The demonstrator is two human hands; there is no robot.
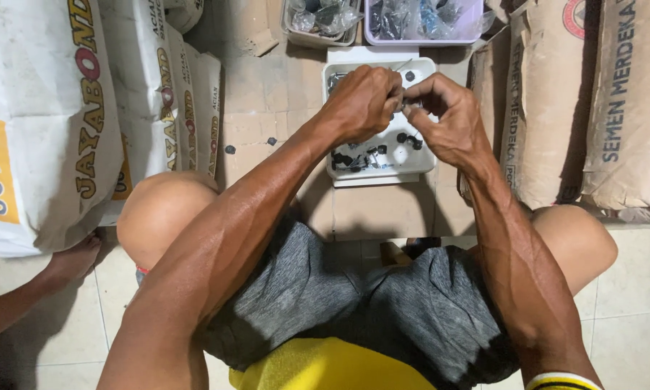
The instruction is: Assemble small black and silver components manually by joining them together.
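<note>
My left hand [364, 101] and my right hand [444, 115] meet above a white rectangular tray [426, 165]. Both pinch a small thin part between their fingertips [404, 97]; the part is too small to make out. Several small black pieces [354, 157] lie in the tray beneath the hands. The tray rests on flattened brown cardboard [372, 209] on the floor in front of my knees.
Big white sacks [43, 123] stand at the left, brown paper sacks [592, 108] at the right. Two clear tubs of bagged parts [321, 18] [422, 18] sit beyond the tray. Two loose black pieces [229, 149] lie on the cardboard. Another person's foot [72, 260] shows at lower left.
</note>
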